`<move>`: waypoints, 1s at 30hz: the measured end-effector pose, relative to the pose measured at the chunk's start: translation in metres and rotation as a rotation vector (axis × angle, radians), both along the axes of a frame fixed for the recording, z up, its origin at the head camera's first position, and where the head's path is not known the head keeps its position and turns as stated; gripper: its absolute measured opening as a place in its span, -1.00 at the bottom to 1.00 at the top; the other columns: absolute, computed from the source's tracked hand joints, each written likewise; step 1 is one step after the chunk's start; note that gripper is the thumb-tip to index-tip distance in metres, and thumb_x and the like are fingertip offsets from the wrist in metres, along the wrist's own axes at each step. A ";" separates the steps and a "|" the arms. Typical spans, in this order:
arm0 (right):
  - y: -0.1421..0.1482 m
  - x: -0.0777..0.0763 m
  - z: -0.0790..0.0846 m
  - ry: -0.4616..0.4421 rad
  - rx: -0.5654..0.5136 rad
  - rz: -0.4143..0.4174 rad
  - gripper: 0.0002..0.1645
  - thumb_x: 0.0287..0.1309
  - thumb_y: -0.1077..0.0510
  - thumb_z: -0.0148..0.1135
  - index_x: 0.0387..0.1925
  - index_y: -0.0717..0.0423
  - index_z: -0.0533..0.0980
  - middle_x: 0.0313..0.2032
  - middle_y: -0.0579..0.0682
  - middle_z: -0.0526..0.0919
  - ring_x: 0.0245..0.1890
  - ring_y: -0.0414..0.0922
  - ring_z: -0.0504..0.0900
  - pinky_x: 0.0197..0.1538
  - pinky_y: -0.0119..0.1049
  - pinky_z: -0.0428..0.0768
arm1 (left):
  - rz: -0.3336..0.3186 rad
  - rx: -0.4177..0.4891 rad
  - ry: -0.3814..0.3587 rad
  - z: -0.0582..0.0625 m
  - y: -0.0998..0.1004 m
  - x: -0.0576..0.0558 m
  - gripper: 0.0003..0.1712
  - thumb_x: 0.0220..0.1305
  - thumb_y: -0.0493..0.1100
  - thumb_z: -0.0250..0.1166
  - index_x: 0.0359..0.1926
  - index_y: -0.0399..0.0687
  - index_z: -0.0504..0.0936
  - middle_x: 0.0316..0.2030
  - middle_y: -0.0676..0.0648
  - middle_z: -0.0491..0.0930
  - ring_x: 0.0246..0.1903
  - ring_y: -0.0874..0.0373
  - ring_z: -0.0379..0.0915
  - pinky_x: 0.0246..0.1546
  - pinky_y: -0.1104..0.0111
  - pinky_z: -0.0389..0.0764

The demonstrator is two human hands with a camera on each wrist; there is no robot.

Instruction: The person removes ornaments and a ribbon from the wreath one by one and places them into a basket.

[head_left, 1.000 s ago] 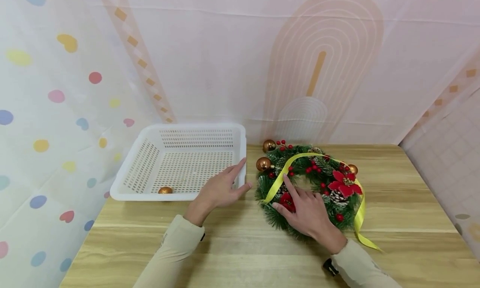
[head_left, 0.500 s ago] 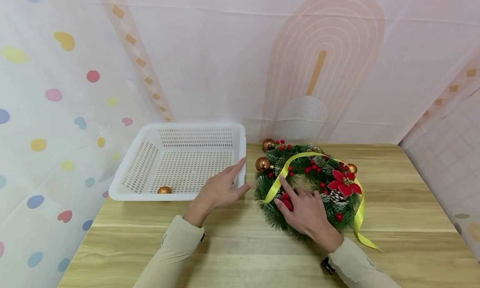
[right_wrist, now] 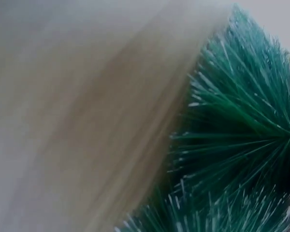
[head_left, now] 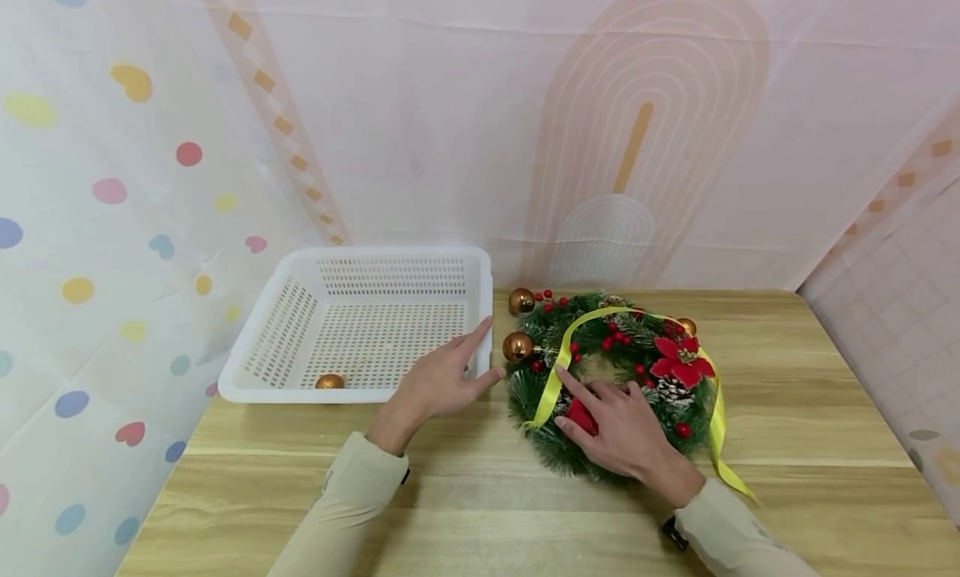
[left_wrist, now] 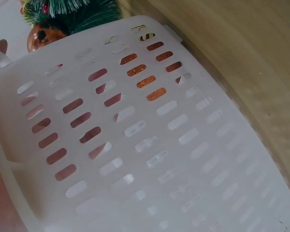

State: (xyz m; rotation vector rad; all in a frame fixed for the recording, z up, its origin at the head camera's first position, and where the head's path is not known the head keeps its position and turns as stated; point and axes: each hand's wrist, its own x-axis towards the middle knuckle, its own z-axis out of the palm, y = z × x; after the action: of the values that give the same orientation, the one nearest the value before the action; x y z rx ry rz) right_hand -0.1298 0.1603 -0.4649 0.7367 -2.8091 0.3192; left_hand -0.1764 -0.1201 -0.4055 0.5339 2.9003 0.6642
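My left hand (head_left: 442, 377) rests over the front right corner of a white plastic basket (head_left: 247, 368), thumb and index finger fairly straight. Skin and a glittery orange surface (left_wrist: 146, 81) show through the wall slots in the left wrist view; some fingers are hidden. My right hand (head_left: 626, 427) holds the near part of a green Christmas wreath (head_left: 551, 444), index finger extended to a yellow ribbon (head_left: 551, 393) draped across it. The other fingers bend in towards the wreath's hole, their tips hidden. Copper baubles (head_left: 518, 346), red poinsettias (head_left: 682, 361), berries and pine cones decorate the wreath.
A glittery orange ball (head_left: 330, 381) sits inside the basket near its front wall. Behind the wooden table (head_left: 480, 519) hangs a pale patterned cloth (head_left: 450, 127), close to the basket's back rim. The ribbon's tail (head_left: 738, 481) trails onto the wood at right.
The wreath has turned counterclockwise with my right hand: its left baubles came nearer and the far right one shifted left. My left hand and the basket stayed put.
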 end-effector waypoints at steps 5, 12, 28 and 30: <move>0.012 0.001 -0.001 -0.006 -0.004 0.058 -0.19 0.33 -0.35 0.05 0.53 -0.34 0.10 -0.01 0.01 0.68 -0.02 -0.02 0.65 0.02 0.06 0.44 | -0.005 0.008 -0.002 -0.001 0.001 -0.001 -0.09 0.37 0.30 0.11 0.58 0.18 -0.04 0.40 -0.20 0.32 0.33 -0.16 0.31 0.26 -0.03 0.41; 0.024 0.001 -0.004 0.004 -0.033 0.109 -0.12 0.31 -0.32 0.10 0.55 -0.26 0.06 0.01 -0.01 0.69 -0.02 -0.05 0.66 0.02 0.05 0.44 | -0.004 0.005 -0.020 0.002 0.002 -0.001 -0.07 0.35 0.31 0.12 0.58 0.21 -0.06 0.40 -0.22 0.31 0.36 -0.19 0.26 0.28 -0.08 0.36; 0.022 0.000 0.001 -0.120 -0.078 0.087 0.07 0.29 -0.37 0.10 0.59 -0.10 -0.14 0.22 0.15 0.56 0.18 0.05 0.58 0.18 0.31 0.37 | -0.065 0.177 0.197 0.011 0.020 -0.004 -0.39 0.30 -0.07 0.32 0.31 -0.15 0.45 0.33 -0.33 0.33 0.36 -0.21 0.19 0.34 -0.07 0.27; 0.022 0.000 0.001 -0.114 -0.077 0.088 0.07 0.29 -0.37 0.10 0.59 -0.09 -0.14 0.22 0.14 0.56 0.17 0.05 0.59 0.17 0.29 0.38 | -0.083 0.208 0.215 0.013 0.025 -0.004 -0.43 0.30 -0.10 0.33 0.29 -0.16 0.47 0.30 -0.28 0.38 0.34 -0.16 0.23 0.33 -0.03 0.30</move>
State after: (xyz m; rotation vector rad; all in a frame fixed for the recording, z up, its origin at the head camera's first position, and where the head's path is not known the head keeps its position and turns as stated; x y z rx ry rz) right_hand -0.1297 0.1819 -0.4641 0.8522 -2.8566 0.4967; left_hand -0.1804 -0.0952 -0.3920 0.7914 3.0010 0.9589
